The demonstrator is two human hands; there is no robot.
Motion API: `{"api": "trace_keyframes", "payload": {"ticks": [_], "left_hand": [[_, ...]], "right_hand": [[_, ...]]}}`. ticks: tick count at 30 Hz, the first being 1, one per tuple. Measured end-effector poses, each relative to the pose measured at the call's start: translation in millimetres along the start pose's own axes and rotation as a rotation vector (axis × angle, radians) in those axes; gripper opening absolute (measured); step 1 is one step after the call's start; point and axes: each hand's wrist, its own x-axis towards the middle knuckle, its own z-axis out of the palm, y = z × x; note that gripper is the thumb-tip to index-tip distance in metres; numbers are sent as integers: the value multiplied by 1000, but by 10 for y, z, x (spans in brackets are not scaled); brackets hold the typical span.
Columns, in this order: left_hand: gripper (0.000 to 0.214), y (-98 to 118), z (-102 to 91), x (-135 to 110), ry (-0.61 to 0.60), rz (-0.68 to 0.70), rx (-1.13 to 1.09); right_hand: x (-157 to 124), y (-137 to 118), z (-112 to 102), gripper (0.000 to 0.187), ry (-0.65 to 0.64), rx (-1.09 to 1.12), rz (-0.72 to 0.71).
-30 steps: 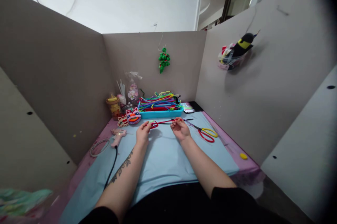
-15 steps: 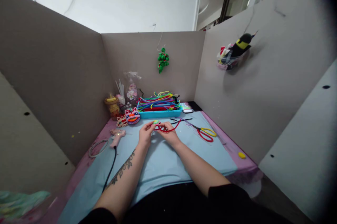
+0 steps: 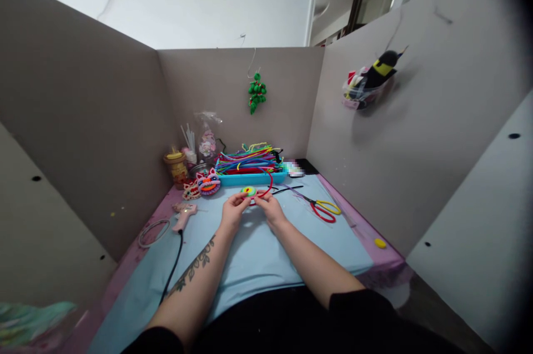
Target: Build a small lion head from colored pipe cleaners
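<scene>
Between my two hands is a small round green and yellow pipe-cleaner piece point(image 3: 249, 191) with a red spot in its middle. My left hand point(image 3: 234, 208) pinches it from the left side. My right hand point(image 3: 268, 208) is closed on a red pipe cleaner point(image 3: 270, 183) at the piece's right edge; one end of it curves up toward the blue tray. The fingertips partly hide where the red strand meets the round piece.
Behind my hands stands a blue tray point(image 3: 250, 179) heaped with coloured pipe cleaners. Scissors point(image 3: 322, 208) lie at right, near a black strand point(image 3: 287, 189). At left are a pink glue gun point(image 3: 184, 215) with its cord and a lion-face ornament point(image 3: 209, 182).
The round piece has turned to show more of its face. The red pipe cleaner's free end has swung from pointing right to curving upward. Both hands stay in nearly the same place.
</scene>
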Motion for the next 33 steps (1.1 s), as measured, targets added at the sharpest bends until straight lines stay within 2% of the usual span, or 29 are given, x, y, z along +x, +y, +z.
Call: {"api": "trace_keyframes", "payload": {"ticks": [4, 7, 9, 13, 18, 23, 28, 33], "left_hand": [[38, 21, 4, -23, -36, 7, 8], [38, 22, -8, -21, -57, 9, 13], [37, 22, -14, -17, -67, 7, 21], [40, 40, -12, -19, -90, -5, 16], [53, 73, 10, -30, -123, -41, 21], [71, 69, 14, -44, -156, 60, 130], [54, 30, -39, -73, -85, 267, 452], [36, -35, -107, -68, -33, 352, 639]], "right_hand": [[1, -25, 2, 29, -106, 202, 191], [-12, -64, 1, 28, -103, 346, 377], [-17, -83, -4, 26, -107, 401, 439], [-5, -74, -8, 27, -162, 455, 406], [34, -8, -9, 36, -190, 458, 336], [63, 73, -29, 43, -152, 391, 246], [63, 135, -41, 36, -86, 278, 234], [27, 140, -32, 33, -124, 254, 224]]}}
